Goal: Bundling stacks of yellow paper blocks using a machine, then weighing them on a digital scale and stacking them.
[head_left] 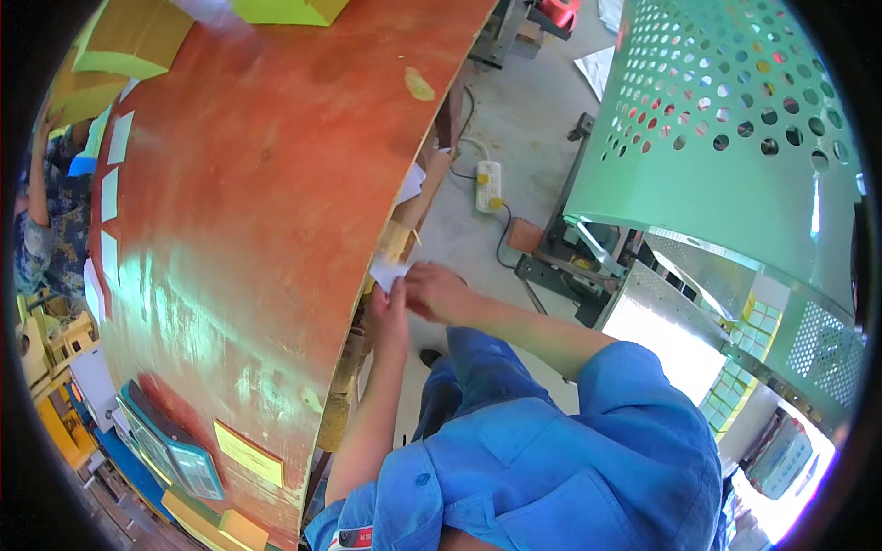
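A small white piece of paper (pixel 386 274) is held up at the right edge of the red-brown table (pixel 266 193). My left hand (pixel 390 310) pinches its lower part, thumb on top. My right hand (pixel 437 292) is closed at the paper's right side, its curled fingertips meeting the edge; part of the grip is hidden. Whether the paper is one sheet or several layers cannot be made out. Both hands are close together, just off the tabletop's edge.
Several white slips (pixel 110 194) line the table's far-left edge, near another person (pixel 57 216). A teal-edged case (pixel 175 441) and yellow paper (pixel 248 452) lie at the near left. A green perforated machine guard (pixel 717 156) stands right; a power strip (pixel 489 186) lies on the floor.
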A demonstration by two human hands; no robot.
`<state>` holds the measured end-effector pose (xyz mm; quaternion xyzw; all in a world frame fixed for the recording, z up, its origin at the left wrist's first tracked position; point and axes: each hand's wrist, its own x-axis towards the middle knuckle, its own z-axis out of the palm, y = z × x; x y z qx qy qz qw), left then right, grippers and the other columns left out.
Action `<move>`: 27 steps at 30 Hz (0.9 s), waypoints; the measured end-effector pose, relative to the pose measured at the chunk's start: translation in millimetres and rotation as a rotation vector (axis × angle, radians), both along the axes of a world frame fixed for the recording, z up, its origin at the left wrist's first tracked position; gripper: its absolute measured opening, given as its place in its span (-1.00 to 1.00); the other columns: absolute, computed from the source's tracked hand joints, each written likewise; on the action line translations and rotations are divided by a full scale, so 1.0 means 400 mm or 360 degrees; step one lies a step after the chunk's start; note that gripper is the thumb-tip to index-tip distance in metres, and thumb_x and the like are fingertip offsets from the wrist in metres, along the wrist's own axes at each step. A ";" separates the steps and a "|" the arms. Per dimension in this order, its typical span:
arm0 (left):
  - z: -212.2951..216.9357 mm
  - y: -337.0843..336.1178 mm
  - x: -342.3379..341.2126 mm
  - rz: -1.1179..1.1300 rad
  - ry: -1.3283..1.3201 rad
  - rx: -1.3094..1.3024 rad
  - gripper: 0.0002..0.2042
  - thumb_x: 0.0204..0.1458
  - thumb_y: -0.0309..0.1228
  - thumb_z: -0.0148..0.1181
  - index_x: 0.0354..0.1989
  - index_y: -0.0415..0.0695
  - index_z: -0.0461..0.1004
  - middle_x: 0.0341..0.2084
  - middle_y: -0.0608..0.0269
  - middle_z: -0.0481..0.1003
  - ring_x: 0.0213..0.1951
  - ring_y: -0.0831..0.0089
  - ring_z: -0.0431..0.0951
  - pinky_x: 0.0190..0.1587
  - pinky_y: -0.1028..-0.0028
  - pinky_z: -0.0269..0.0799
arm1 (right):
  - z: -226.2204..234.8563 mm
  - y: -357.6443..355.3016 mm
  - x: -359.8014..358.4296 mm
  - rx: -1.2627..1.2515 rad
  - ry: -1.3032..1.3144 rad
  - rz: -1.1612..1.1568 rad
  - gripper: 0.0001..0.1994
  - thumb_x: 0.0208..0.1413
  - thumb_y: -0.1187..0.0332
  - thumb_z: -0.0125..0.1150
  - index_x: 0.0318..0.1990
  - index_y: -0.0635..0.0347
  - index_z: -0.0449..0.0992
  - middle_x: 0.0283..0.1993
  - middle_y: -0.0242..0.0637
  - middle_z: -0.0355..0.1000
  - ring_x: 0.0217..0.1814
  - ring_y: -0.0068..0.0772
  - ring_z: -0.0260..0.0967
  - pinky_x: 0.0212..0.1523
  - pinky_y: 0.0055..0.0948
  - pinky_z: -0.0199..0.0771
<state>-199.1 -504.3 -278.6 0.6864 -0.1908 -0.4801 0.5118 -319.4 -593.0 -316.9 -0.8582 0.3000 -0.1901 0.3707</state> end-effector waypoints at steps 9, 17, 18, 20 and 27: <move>-0.014 0.115 0.078 -0.0063 -0.0264 0.0611 -0.70 0.27 -0.29 0.00 -0.08 -0.30 0.48 -0.23 0.17 0.54 -0.20 0.42 0.50 -0.07 0.40 0.38 | -0.220 -0.348 0.130 0.0608 0.0328 -0.1270 -0.57 -0.03 0.10 0.41 -0.16 0.23 0.45 -0.27 -0.04 0.52 -0.16 0.04 0.51 -0.19 -0.07 0.48; 0.034 0.253 0.065 0.0176 -0.0137 0.0805 -0.71 0.25 -0.34 0.02 -0.12 -0.36 0.51 -0.27 0.14 0.56 -0.22 0.43 0.50 -0.09 0.40 0.38 | -0.306 -0.326 0.214 0.0467 0.0336 -0.1459 -0.60 -0.13 0.15 0.46 -0.22 0.14 0.44 -0.29 -0.11 0.48 -0.18 0.00 0.49 -0.17 -0.09 0.45; 0.037 0.262 0.066 0.0192 -0.0149 0.0800 -0.71 0.25 -0.34 0.02 -0.12 -0.36 0.51 -0.27 0.14 0.56 -0.22 0.43 0.50 -0.09 0.40 0.38 | -0.320 -0.320 0.210 0.0587 0.0264 -0.1469 -0.64 -0.14 0.17 0.47 -0.27 0.14 0.47 -0.29 -0.12 0.49 -0.18 -0.01 0.49 -0.17 -0.12 0.45; 0.041 0.204 0.028 0.0053 -0.0091 0.0712 -0.72 0.25 -0.34 0.01 -0.12 -0.35 0.51 -0.26 0.17 0.56 -0.22 0.47 0.50 -0.10 0.43 0.38 | -0.447 -0.416 0.077 0.0536 0.0031 -0.1500 -0.67 -0.14 0.17 0.46 -0.31 0.15 0.50 -0.30 -0.10 0.51 -0.19 -0.03 0.50 -0.17 -0.13 0.46; 0.073 0.258 0.037 0.0083 -0.0022 0.0702 -0.72 0.26 -0.35 0.00 -0.10 -0.34 0.51 -0.27 0.18 0.56 -0.24 0.50 0.50 -0.11 0.45 0.39 | -0.393 -0.387 0.100 0.0761 0.0215 -0.1167 -0.64 -0.03 0.17 0.41 -0.11 0.14 0.58 -0.22 -0.13 0.57 -0.20 -0.16 0.55 -0.17 -0.22 0.49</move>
